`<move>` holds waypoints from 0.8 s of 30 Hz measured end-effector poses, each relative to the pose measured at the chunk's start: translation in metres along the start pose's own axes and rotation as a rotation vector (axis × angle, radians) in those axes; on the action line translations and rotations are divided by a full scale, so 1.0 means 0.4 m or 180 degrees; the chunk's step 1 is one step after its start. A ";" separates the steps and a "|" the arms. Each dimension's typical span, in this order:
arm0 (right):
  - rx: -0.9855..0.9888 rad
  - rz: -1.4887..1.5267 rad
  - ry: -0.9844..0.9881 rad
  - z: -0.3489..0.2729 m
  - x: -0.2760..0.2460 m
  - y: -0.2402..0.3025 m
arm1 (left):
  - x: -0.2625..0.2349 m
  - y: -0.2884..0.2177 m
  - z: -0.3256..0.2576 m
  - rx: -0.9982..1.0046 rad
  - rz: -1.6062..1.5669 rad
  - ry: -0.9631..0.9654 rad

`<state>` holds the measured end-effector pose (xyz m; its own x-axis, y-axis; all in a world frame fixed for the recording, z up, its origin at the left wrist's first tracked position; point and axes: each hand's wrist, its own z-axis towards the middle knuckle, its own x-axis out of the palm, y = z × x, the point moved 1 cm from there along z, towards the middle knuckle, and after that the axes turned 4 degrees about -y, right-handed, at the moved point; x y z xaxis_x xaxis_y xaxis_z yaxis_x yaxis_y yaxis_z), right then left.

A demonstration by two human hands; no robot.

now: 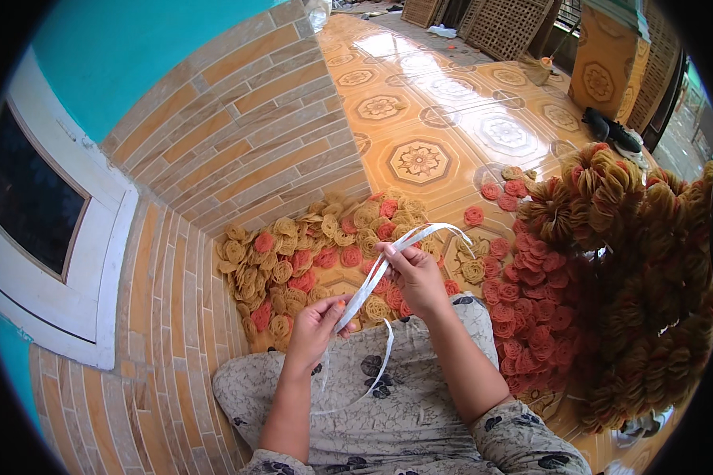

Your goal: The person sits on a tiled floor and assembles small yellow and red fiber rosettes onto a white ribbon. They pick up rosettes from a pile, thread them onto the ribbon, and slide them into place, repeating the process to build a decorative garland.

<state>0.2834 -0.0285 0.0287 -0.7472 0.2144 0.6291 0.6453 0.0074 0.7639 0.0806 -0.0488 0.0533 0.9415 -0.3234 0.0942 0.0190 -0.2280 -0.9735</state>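
My left hand (318, 321) pinches the lower part of a white plastic strap (372, 285), low over my lap. My right hand (416, 273) grips the same strap higher up, where it bends into a loop (444, 231) pointing away from me. A loose end of the strap (382, 360) curls down over my patterned trousers (388, 404). Just beyond my hands lies a heap of tan and red woven rosettes (309, 257) on the tiled floor.
A tall pile of bundled tan and red rosettes (634, 269) rises at my right. A brick-patterned wall (238, 134) with a white-framed window (47, 229) stands at my left. Glossy patterned floor tiles (420, 158) stretch ahead to lattice panels (507, 24) and dark shoes (610, 131).
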 end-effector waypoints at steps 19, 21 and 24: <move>-0.0053 -0.0236 0.0162 -0.013 0.008 -0.001 | 0.004 0.015 -0.029 0.0076 -0.0138 0.0112; -0.0098 -0.0470 0.0336 -0.016 0.014 -0.008 | 0.008 0.022 -0.031 -0.0035 0.0018 0.0318; -0.0258 -0.0580 0.0172 -0.014 0.019 -0.015 | 0.011 0.029 -0.031 -0.0060 -0.0323 0.0283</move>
<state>0.2729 -0.0323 0.0295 -0.8593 0.1641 0.4844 0.4852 -0.0377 0.8736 0.0808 -0.0643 0.0448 0.9016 -0.3778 0.2107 0.1054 -0.2807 -0.9540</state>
